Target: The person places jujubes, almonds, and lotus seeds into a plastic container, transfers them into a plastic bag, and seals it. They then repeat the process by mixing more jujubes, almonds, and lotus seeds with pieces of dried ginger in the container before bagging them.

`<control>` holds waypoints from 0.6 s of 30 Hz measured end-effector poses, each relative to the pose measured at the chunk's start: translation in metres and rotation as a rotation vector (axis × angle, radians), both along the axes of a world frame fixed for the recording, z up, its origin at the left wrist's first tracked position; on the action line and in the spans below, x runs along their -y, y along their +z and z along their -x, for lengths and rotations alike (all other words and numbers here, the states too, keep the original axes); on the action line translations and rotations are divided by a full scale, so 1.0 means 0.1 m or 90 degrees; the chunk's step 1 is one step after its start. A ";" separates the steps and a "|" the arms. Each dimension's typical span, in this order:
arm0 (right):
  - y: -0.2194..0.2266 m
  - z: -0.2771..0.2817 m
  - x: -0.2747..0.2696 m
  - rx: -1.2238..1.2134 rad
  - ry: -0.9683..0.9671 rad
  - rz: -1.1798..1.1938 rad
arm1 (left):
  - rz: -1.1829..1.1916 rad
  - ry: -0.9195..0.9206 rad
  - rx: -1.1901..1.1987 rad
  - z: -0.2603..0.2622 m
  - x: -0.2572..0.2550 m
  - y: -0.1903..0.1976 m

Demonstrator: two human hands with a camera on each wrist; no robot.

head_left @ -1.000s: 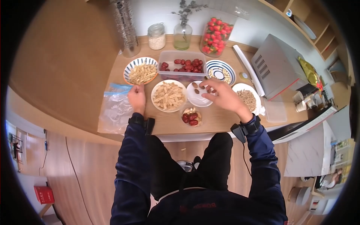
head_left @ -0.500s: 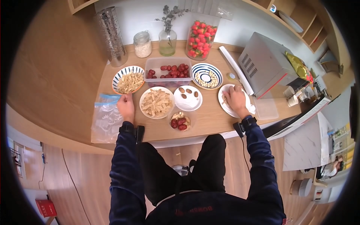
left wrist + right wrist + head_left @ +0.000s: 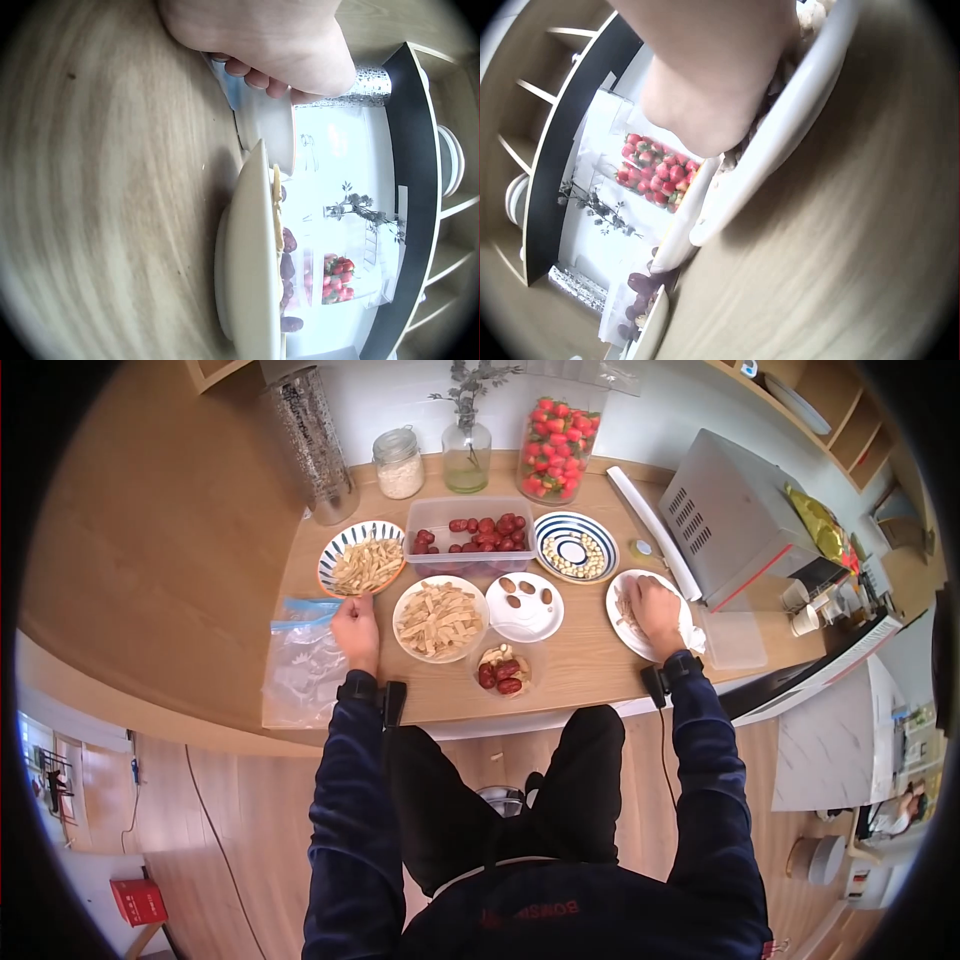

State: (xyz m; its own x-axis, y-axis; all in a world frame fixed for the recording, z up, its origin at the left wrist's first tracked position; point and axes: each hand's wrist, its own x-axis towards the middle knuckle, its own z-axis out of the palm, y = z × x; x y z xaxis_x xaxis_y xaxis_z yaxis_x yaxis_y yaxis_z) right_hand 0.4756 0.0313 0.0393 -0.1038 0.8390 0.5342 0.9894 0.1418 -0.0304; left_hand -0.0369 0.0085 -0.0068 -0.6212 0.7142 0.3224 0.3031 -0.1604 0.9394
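My right hand [image 3: 655, 610] is over the white plate [image 3: 628, 645] on the right, fingers down among small greyish-brown pieces [image 3: 627, 615]. The hand hides its own fingertips, so I cannot tell whether they grip any. Loosely curled, my left hand [image 3: 357, 632] rests on the counter between a zip bag [image 3: 300, 670] and a white bowl of pale strips [image 3: 438, 622]; nothing shows in it. In the left wrist view its fingertips [image 3: 256, 79] bend toward the palm. A small clear cup [image 3: 505, 672] near the front holds red dates and pale slices.
Behind stand a striped bowl of pale sticks [image 3: 366, 563], a plastic box of red dates [image 3: 470, 540] and a blue-ringed plate of pale seeds [image 3: 577, 548]. A small white plate [image 3: 525, 622] bears several brown nuts. A grey oven-like box [image 3: 735, 520] is at right.
My right hand has gone from above the small plate of brown nuts to the plate on the right, and its fingers are down in the pieces there. My left hand stays put.
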 end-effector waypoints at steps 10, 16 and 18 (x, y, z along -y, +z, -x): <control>0.10 -0.14 -0.14 -0.207 -0.142 -0.030 | 0.027 0.011 -0.016 0.02 0.00 -0.01; 0.15 -0.09 -0.14 -0.244 -0.131 -0.033 | 0.038 0.018 -0.019 0.02 0.00 -0.01; 0.20 0.01 -0.11 -0.253 -0.106 -0.034 | 0.041 0.024 -0.024 0.01 0.00 -0.01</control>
